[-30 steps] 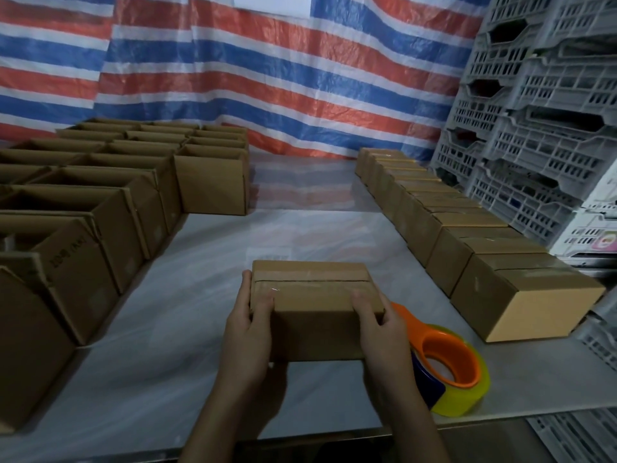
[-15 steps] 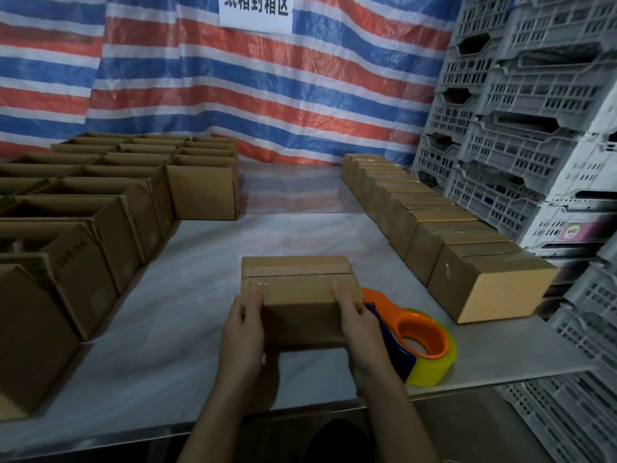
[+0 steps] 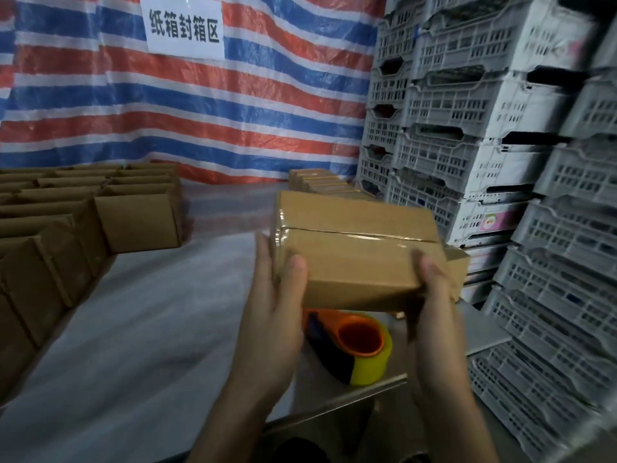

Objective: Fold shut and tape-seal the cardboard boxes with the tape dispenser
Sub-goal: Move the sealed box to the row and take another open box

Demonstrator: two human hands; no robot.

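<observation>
Left grip (image 3: 270, 312), right grip (image 3: 434, 295) clasp taped box (image 3: 360, 259) ends, long axis sideways, seam up

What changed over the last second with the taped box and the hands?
The taped box came off the table: both hands lifted it up and rightward. The left hand and right hand kept gripping its ends. The tape dispenser stayed lying on the table; the open boxes stayed put.

Brown box (image 3: 357, 248); orange-and-yellow dispenser (image 3: 359, 345) — red-blue-white striped tarp (image 3: 233, 105).
</observation>
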